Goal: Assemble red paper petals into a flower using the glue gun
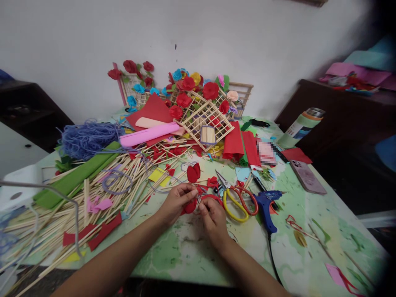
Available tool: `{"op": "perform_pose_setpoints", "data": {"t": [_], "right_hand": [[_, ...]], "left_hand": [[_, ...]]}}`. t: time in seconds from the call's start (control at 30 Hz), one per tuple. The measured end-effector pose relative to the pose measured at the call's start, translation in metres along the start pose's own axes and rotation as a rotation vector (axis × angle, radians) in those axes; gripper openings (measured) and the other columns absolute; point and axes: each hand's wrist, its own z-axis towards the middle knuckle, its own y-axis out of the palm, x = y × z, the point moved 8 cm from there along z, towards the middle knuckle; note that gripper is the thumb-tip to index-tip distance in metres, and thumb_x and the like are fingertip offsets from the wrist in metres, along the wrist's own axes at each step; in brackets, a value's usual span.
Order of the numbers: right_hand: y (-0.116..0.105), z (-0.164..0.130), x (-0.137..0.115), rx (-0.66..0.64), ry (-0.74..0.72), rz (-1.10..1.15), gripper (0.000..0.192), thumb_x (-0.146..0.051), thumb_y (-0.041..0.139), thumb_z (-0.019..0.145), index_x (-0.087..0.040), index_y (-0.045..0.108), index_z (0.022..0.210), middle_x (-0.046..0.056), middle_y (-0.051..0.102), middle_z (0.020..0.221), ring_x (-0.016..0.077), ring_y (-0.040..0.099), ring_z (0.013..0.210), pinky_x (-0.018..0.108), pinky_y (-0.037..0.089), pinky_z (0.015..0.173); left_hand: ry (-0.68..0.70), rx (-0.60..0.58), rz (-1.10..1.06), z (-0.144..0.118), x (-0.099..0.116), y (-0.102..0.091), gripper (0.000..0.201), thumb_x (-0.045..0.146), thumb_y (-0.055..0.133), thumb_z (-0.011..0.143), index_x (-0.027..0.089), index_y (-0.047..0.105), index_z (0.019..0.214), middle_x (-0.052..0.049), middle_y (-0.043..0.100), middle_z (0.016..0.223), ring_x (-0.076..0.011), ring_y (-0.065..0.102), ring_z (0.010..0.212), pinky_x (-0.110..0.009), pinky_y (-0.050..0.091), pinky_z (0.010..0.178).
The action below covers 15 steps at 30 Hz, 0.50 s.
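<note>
Near the table's front middle, my left hand [177, 203] is closed in a pinch on red crepe paper [189, 207], part of which shows below its fingers. Close beside it on the right, my right hand [214, 222] is also pinched shut; what sits between its fingertips is too small to make out. Just beyond the left fingertips is a red paper petal piece [194, 172], cupped in shape. More red scraps [213, 182] lie behind both hands. Scissors [236, 200] with yellow and red handles rest open to the right, beside a blue hot glue gun [266, 208].
Thin wooden sticks [74, 206] cover the left side, with blue yarn [89, 138] and green crepe paper [77, 175]. Stick lattices [207, 123] with paper roses [210, 90] lean at the back. A phone [307, 176] and a bottle [298, 130] are at right.
</note>
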Motion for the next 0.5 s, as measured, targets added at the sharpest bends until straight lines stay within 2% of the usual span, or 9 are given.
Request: {"op": "perform_pose_setpoints", "data": {"t": [0.23,0.5], "right_hand": [[0.008,0.003,0.022,-0.033,0.224,0.369,0.034,-0.048,0.046,0.085,-0.021,0.042,0.064,-0.004,0.038,0.057,0.0108,0.035,0.054,0.024,0.032,0.051],[0.005,0.001,0.026,0.019,0.280,0.356,0.033,-0.051,0.054,0.080,-0.020,0.050,0.069,-0.003,0.043,0.060,0.0114,0.038,0.054,0.024,0.032,0.048]], "left_hand": [[-0.060,-0.015,-0.074,0.002,-0.005,-0.002,0.027,0.023,0.082,0.057,0.012,0.064,0.074,0.001,0.061,0.064,-0.0063,0.054,0.057,-0.018,0.041,0.056],[-0.050,-0.010,-0.038,0.006,-0.004,-0.003,0.030,0.025,0.083,0.055,0.011,0.066,0.075,-0.001,0.063,0.064,-0.0071,0.054,0.053,-0.020,0.042,0.055]]}}
